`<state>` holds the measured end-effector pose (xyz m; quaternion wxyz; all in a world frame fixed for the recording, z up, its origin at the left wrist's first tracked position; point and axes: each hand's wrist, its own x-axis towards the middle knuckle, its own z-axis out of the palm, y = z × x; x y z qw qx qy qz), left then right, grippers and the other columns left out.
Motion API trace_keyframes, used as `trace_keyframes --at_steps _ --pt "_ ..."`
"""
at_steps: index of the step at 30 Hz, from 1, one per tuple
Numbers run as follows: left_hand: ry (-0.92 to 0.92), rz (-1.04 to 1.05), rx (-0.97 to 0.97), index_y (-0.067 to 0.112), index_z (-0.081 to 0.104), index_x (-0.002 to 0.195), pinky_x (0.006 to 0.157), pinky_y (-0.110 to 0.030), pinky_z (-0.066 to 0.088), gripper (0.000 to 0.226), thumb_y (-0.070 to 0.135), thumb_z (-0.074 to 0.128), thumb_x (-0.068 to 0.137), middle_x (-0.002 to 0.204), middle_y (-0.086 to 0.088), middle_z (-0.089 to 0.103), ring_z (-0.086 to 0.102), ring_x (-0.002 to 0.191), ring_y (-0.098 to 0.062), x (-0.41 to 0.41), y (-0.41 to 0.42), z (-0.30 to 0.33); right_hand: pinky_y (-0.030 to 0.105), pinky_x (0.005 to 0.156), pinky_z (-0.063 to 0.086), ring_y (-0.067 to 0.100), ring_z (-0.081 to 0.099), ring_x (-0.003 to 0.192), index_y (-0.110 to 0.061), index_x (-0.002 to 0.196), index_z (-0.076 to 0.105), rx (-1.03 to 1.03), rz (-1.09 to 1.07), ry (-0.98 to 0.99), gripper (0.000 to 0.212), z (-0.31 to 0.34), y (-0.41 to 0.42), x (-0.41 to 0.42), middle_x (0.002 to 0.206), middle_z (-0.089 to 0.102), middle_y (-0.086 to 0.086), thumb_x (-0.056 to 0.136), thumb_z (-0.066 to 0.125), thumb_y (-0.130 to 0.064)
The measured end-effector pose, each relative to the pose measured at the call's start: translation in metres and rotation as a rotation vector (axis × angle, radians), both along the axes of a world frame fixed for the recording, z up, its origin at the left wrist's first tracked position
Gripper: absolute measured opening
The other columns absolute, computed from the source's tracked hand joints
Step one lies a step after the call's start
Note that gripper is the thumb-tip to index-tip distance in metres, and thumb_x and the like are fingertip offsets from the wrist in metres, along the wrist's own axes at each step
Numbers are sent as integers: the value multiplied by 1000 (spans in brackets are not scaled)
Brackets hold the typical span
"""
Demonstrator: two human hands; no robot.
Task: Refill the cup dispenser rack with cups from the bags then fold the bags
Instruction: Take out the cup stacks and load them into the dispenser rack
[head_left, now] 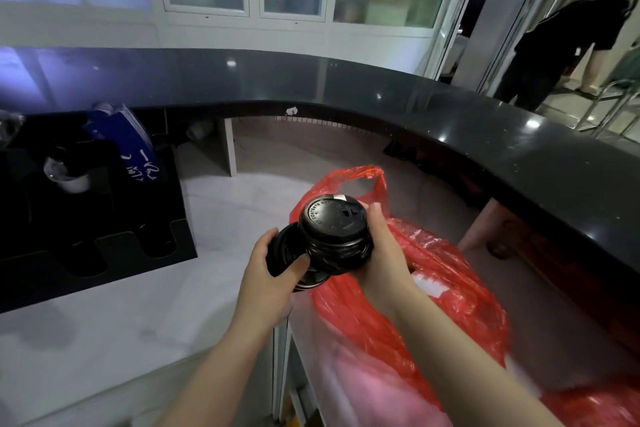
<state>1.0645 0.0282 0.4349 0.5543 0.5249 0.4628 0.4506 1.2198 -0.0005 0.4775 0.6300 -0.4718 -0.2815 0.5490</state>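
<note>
Your left hand [273, 267] curls round the lower end of a stack of black lids [330, 239], thumb laid across its side, while your right hand [379, 243] grips the upper end, fingers wrapped behind the top lid. You hold the stack tilted in the air, just above the open mouth of the red plastic bag [433, 274], which lies on the pale worktop [145, 315]. The black dispenser rack [93, 218] stands well apart to your left on the same worktop, a clear cup [67, 177] showing in it.
</note>
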Motion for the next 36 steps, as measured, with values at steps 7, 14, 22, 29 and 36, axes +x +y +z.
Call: trace_keyframes --at_steps 7,14,22,29,36 --pt "51 24 30 24 41 139 101 -46 45 72 31 77 76 130 6 54 52 120 -14 -3 -8 5 44 90 52 26 65 108 -15 120 61 -1 -18 -79 51 3 -9 -1 118 68 8 77 71 -39" --pt "32 -28 -38 24 48 133 98 -47 49 58 31 73 81 122 9 59 57 112 -10 -8 -13 3 35 83 50 26 63 94 -9 111 64 0 -91 95 38 -1 -9 -5 105 68 12 86 39 5" --pt "95 -95 47 18 38 143 103 -29 42 62 27 64 87 134 5 53 51 119 -5 -6 -18 8 38 86 53 26 64 100 -20 115 68 25 -57 65 52 -1 -14 -8 111 69 8 84 36 6" --pt "-7 -195 -26 23 27 147 106 -42 42 129 83 70 40 133 13 48 49 124 -8 -11 -23 20 42 92 49 29 59 104 -19 111 69 78 -2 -11 55 -2 -19 -12 111 66 8 82 34 13" --pt "50 -137 -17 34 36 137 101 -36 46 106 56 74 41 138 1 41 49 121 -16 -7 -19 25 54 97 44 32 54 105 -19 109 64 168 43 -125 51 -8 -29 -17 110 61 7 84 37 15"
